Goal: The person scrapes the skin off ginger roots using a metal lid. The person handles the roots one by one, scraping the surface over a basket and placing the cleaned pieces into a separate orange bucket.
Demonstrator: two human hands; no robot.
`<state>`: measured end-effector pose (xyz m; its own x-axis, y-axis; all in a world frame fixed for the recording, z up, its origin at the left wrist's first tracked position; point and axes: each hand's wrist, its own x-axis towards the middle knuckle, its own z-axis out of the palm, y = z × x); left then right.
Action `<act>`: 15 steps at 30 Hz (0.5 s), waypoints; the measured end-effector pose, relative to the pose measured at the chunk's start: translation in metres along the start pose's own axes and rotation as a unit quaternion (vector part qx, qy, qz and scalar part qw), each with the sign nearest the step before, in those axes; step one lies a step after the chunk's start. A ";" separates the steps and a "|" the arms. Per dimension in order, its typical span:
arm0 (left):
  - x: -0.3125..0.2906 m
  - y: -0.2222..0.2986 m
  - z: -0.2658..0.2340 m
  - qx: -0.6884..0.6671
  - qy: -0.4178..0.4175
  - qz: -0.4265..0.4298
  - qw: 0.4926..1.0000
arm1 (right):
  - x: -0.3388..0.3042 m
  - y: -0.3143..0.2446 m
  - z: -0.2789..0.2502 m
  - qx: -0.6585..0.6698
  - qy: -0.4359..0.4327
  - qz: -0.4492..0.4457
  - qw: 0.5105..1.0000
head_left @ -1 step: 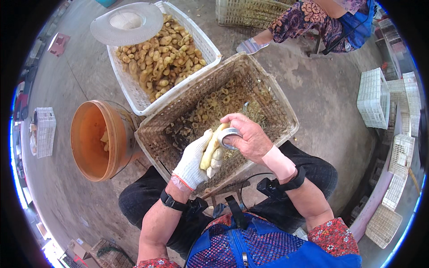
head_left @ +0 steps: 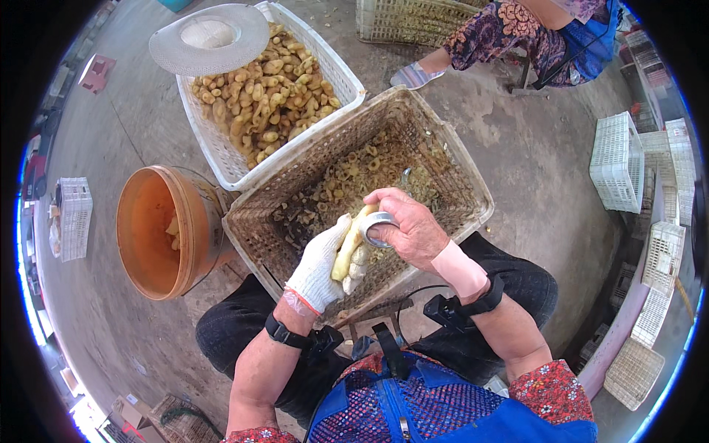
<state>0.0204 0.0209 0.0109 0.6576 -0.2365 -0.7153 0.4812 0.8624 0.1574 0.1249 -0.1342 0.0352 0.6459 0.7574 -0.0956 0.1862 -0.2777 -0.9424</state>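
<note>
My left hand, in a white knit glove, is closed around a pale yellow, knobby root piece that looks like ginger. Bare, my right hand grips a metal tool with a wide round ring, its thumb through the ring. A curved metal tip shows just beyond the right fingers; whether it belongs to that tool I cannot tell. The right fingertips touch the root's upper end. Both hands are above a dirty plastic crate holding peelings and ring-shaped scraps.
A white crate full of yellow-brown roots stands beyond, a pale brimmed hat on its corner. An orange bucket with a few pale pieces stands left. Another person's leg is at the far right. White crates line the right side.
</note>
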 end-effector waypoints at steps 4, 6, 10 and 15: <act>0.000 -0.002 0.004 -0.018 0.004 -0.023 1.000 | 0.000 0.001 -0.007 0.012 -0.029 0.021 0.999; -0.002 0.001 0.009 -0.045 -0.001 -0.055 0.997 | -0.001 0.003 -0.007 0.014 -0.029 0.019 0.999; 0.002 -0.003 0.006 0.005 0.008 -0.013 1.000 | -0.003 0.004 0.001 -0.024 0.005 -0.008 1.000; 0.003 -0.006 0.007 0.020 0.004 -0.020 1.000 | 0.000 0.001 -0.011 -0.071 0.043 0.016 0.996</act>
<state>0.0235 0.0118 0.0124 0.6329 -0.2666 -0.7269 0.5296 0.8339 0.1553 0.1339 -0.1408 0.0380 0.7126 0.6957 -0.0906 0.2639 -0.3854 -0.8842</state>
